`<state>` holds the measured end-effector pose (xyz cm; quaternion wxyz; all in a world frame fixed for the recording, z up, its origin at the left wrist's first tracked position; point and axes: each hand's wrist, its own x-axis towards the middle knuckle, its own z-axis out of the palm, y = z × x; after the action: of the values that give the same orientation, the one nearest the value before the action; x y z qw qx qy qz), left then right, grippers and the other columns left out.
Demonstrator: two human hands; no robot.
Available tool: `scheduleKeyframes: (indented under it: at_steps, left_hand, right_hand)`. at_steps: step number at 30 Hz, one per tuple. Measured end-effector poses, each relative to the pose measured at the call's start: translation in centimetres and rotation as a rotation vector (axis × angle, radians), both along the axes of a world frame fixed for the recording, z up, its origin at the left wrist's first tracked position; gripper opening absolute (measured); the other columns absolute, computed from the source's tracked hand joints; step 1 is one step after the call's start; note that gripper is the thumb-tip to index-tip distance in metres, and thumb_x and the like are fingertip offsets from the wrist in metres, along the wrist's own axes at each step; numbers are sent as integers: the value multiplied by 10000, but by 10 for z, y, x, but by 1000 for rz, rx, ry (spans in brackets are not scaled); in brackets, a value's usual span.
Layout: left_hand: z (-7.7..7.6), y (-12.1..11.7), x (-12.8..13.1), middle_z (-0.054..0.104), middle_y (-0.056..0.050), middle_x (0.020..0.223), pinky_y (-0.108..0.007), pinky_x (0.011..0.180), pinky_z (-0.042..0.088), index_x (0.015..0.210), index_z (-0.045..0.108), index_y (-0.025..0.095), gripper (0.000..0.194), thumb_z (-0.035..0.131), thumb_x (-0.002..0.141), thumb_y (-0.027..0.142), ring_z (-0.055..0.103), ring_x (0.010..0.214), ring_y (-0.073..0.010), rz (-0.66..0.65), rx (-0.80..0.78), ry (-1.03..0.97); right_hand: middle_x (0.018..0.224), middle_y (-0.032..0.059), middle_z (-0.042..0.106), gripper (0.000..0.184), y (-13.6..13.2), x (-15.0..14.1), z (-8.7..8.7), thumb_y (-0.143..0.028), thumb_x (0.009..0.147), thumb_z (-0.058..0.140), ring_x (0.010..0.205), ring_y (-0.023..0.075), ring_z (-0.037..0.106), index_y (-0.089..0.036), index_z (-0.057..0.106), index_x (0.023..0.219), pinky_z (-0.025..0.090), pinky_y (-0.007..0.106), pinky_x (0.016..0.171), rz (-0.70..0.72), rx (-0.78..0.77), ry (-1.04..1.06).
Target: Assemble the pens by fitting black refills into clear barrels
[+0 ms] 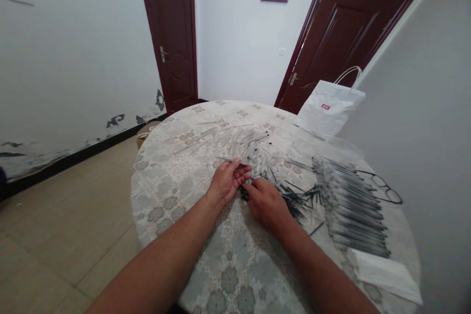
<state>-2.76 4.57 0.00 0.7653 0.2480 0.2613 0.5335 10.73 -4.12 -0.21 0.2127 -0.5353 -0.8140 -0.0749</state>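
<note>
My left hand (227,180) is palm up. Its thumb presses a slim clear pen barrel (222,159) against the fingers, the pointed end sticking out to the left. Just to the right, my right hand (268,202) is knuckles up with its fingers bent together over a small heap of black pen parts (244,194); whatever its fingertips pinch is hidden. Loose clear pen barrels (235,140) are spread beyond my hands, with whitish caps (260,163) nearer. Thin dark refills (294,202) lie scattered to the right of my right hand.
At the right, a long stack of assembled-looking pens (349,208) lies in rows beside eyeglasses (384,189). A folded white packet (384,274) sits near the front right edge. A white paper bag (327,108) stands at the back of the round, cloth-covered table (162,176).
</note>
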Motion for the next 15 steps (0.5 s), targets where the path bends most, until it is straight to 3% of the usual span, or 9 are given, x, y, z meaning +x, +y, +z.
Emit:
scheduleKeyframes:
  at_steps: [5, 9, 15]
  left_hand:
    - [1, -4, 2, 727, -97, 896, -290, 674, 610, 889, 598, 131, 211, 758, 804, 239, 738, 830, -215, -96, 54, 28]
    - [2, -10, 5, 729, -92, 906, -293, 685, 613, 913, 621, 128, 223, 774, 794, 238, 738, 848, -216, -199, 86, 53]
    - [-1, -13, 8, 733, -79, 882, -293, 723, 612, 951, 641, 131, 225, 773, 797, 228, 737, 850, -203, -260, 99, 78]
  right_hand:
    - [978, 78, 656, 215, 1, 24, 4, -262, 932, 518, 874, 202, 601, -197, 647, 1092, 477, 330, 816, -131, 51, 671]
    - [878, 35, 699, 223, 8, 32, 0, -382, 869, 641, 757, 180, 629, -202, 650, 1000, 501, 302, 714, -172, -112, 1120]
    - [870, 33, 726, 256, 13, 33, -3, -401, 822, 700, 748, 170, 641, -190, 701, 966, 502, 289, 706, -174, -127, 1177]
